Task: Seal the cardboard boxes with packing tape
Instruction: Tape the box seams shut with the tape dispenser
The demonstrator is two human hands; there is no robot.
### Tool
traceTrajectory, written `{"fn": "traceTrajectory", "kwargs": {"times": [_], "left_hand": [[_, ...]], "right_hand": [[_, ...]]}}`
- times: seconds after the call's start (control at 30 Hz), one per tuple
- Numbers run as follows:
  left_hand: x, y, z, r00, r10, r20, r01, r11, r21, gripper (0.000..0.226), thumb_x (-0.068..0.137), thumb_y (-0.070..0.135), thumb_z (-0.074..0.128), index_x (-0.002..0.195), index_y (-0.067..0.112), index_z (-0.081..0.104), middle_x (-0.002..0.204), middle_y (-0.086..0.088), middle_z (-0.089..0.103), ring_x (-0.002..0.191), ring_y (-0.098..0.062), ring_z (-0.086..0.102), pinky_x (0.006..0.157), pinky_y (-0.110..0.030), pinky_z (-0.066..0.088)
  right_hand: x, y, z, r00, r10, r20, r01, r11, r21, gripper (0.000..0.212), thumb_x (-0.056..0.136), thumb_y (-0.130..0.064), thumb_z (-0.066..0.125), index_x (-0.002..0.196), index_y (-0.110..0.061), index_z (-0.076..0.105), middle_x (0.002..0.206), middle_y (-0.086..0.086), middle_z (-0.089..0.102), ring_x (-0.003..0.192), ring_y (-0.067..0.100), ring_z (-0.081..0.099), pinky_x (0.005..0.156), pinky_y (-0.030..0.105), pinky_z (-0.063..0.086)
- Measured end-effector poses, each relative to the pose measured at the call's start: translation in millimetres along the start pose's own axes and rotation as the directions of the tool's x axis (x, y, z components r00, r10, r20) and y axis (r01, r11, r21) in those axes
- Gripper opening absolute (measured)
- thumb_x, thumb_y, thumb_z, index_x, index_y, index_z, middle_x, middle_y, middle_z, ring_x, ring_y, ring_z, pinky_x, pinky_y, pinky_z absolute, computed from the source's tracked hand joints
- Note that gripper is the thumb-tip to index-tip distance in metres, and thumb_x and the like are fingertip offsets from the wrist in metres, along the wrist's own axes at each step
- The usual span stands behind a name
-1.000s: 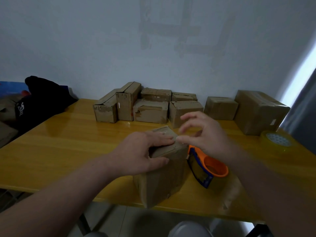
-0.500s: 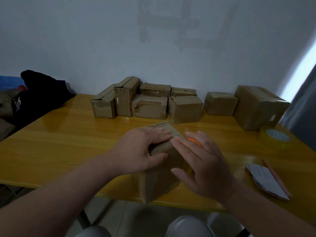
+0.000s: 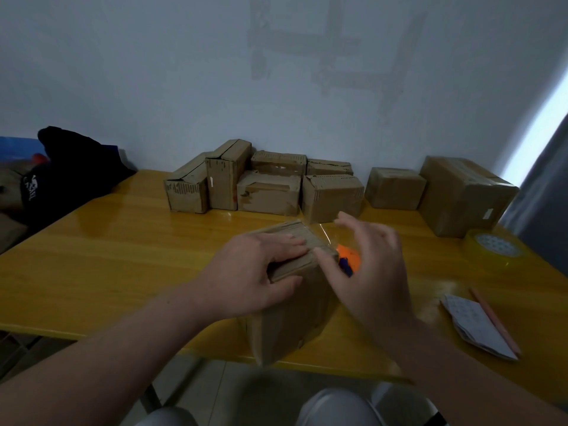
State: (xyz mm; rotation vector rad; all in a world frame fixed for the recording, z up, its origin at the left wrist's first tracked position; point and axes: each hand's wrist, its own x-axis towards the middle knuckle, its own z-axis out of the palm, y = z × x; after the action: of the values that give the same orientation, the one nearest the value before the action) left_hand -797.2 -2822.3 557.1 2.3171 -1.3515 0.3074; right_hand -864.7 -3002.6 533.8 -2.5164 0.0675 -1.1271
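**Supervisor:** Report hand pose.

**Operator:** I see the left hand laid on top of the box, fingers straight and together, thumb against the near face. It presses down and curls round nothing. The right hand is blurred. Its fingers are spread and apart, the thumb touches the box's top right edge, and the index is raised. A clear strip of tape stands off that edge near the index. I cannot tell whether a finger touches it.

**Supervisor:** Box position and clearances?

**Operator:** The box stands at the near edge of the table, one corner toward me. The dispenser lies just beside its right face, mostly hidden by the right hand. To the left, yellow tabletop runs to the bag at the far corner. Behind, a band of tabletop separates the box from the back row at the wall. To the right lie the roll, paper and pencil, all well apart from the box.
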Motion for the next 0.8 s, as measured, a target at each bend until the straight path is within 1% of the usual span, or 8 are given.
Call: {"fn": "traceTrajectory", "kwargs": {"times": [0.03,0.1,0.17,0.3,0.5,0.63,0.7,0.8], "left_hand": [[0,0,1,1.0,-0.001,-0.005,0.001,1.0,0.006,0.056,0.081,0.047,0.053,0.132,0.023,0.053,0.134,0.008,0.054,0.12,0.006,0.038,0.099,-0.008,0.021],[-1,0,1,1.0,-0.004,-0.011,0.004,1.0,0.007,0.055,0.082,0.046,0.053,0.132,0.023,0.053,0.134,0.009,0.054,0.123,0.003,0.041,0.101,-0.01,0.023],[-1,1,2,1.0,-0.005,-0.013,0.005,1.0,0.006,0.054,0.082,0.045,0.054,0.131,0.023,0.054,0.134,0.008,0.055,0.124,-0.002,0.046,0.102,-0.016,0.027],[0,2,2,0.999,-0.01,-0.043,0.01,1.0,0.013,0.054,0.081,0.045,0.055,0.13,0.022,0.056,0.132,0.008,0.056,0.124,-0.002,0.047,0.102,-0.015,0.027],[-1,4,5,0.997,-0.016,-0.074,0.02,0.999,0.05,0.054,0.083,0.046,0.056,0.132,0.024,0.054,0.135,0.009,0.054,0.126,-0.001,0.043,0.101,-0.01,0.019],[-2,7,4,0.996,-0.008,-0.087,0.01,1.0,0.024,0.049,0.09,0.05,0.046,0.132,0.025,0.053,0.136,0.012,0.052,0.127,0.002,0.042,0.102,-0.01,0.023],[0,8,-1,0.998,-0.028,-0.048,0.024,0.997,-0.073,0.05,0.091,0.051,0.038,0.129,0.025,0.057,0.132,0.013,0.055,0.123,0.005,0.044,0.1,-0.009,0.028],[8,1,-10,0.994,-0.08,-0.079,0.069,0.989,-0.133,0.033,0.092,0.038,0.053,0.122,0.028,0.062,0.117,0.012,0.065,0.101,0.004,0.056,0.086,-0.009,0.042]], "right_hand": [[4,-3,1,0.983,0.174,0.062,-0.179,0.98,0.089,0.047,0.08,-0.051,0.063,0.117,-0.023,0.059,0.108,-0.01,0.06,0.106,0.01,0.049,0.076,0.014,0.037],[13,-2,8,0.876,0.422,0.235,-0.475,0.839,0.264,0.029,0.077,-0.046,0.072,0.095,-0.027,0.062,0.093,-0.017,0.061,0.091,0.005,0.057,0.065,0.015,0.042],[18,-1,11,0.82,0.507,0.266,-0.57,0.763,0.305,0.018,0.075,-0.038,0.077,0.074,-0.025,0.064,0.075,-0.013,0.064,0.075,0.006,0.062,0.06,0.023,0.05],[22,-9,11,0.908,0.415,0.05,-0.418,0.895,0.155,0.027,0.077,-0.031,0.078,0.06,-0.023,0.058,0.06,-0.01,0.058,0.058,0.004,0.054,0.05,0.02,0.037],[12,-15,15,0.975,0.165,-0.152,-0.163,0.986,0.022,0.028,0.082,-0.022,0.075,0.062,-0.015,0.056,0.055,-0.005,0.051,0.049,0.007,0.047,0.046,0.013,0.029],[17,-10,16,0.962,0.2,-0.188,-0.192,0.98,0.057,0.036,0.086,-0.028,0.069,0.059,-0.014,0.05,0.051,-0.003,0.046,0.045,0.006,0.04,0.044,0.011,0.023],[23,-7,13,0.946,0.261,-0.193,-0.237,0.962,0.138,0.041,0.091,-0.034,0.061,0.058,-0.012,0.049,0.052,-0.001,0.05,0.046,0.01,0.046,0.041,0.014,0.029],[35,-8,9,0.938,0.343,-0.048,-0.328,0.924,0.197,0.037,0.088,-0.054,0.053,0.074,-0.02,0.056,0.068,-0.009,0.06,0.061,0.005,0.056,0.048,0.019,0.038]]}}
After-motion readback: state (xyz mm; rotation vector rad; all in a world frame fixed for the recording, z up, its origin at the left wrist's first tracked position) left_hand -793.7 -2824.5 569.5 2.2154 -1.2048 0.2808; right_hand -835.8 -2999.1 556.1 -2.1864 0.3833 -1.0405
